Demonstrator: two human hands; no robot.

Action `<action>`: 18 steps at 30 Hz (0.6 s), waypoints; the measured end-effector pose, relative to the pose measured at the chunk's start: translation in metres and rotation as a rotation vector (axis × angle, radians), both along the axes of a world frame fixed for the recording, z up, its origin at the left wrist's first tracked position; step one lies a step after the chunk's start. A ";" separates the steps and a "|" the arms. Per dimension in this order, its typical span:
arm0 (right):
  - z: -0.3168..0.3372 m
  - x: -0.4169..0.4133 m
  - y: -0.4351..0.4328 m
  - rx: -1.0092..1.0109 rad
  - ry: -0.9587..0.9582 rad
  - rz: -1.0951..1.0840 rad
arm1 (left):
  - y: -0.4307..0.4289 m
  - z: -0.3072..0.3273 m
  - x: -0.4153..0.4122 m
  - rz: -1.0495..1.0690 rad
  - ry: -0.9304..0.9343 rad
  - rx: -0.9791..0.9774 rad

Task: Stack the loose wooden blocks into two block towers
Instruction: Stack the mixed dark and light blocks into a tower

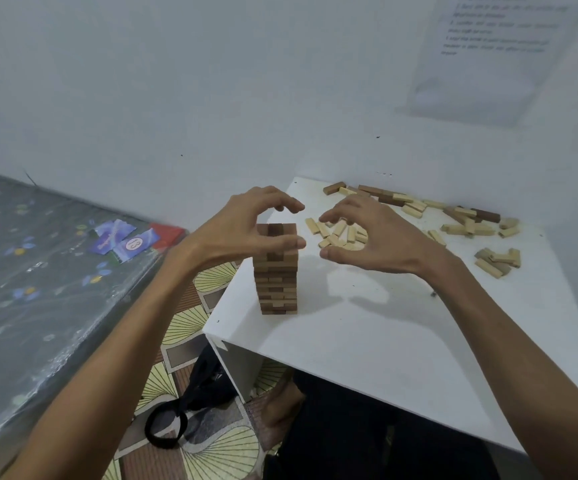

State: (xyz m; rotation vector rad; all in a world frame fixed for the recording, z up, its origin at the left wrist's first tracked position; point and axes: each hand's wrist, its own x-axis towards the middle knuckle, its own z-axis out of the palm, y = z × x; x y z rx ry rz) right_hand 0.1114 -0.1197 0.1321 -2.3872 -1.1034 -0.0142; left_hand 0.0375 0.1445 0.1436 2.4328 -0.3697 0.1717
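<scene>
Tower [276, 282] stands near the table's [384, 341] left edge, loose blocks [415, 211] scattered behind and right of it. Mattress [38, 289] lies left of the table with cards [124, 240] on it, bag [204, 386] on the floor between.

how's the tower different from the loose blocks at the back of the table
The tower stands upright in crossed layers; the loose blocks lie flat, scattered over the back of the white table. The tower looks mostly darker brown; the loose blocks are mostly pale. Both are wood, on the same table.
</scene>
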 end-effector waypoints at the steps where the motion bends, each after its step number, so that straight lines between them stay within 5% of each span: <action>1: 0.001 0.002 -0.008 -0.006 -0.001 -0.022 | -0.010 0.005 0.003 -0.007 -0.023 0.044; 9: -0.004 0.012 -0.086 -0.090 -0.007 -0.273 | -0.106 0.018 0.047 -0.076 -0.020 0.400; 18: -0.076 0.051 -0.198 -0.220 0.020 -0.748 | -0.217 -0.071 0.126 -0.109 0.105 0.310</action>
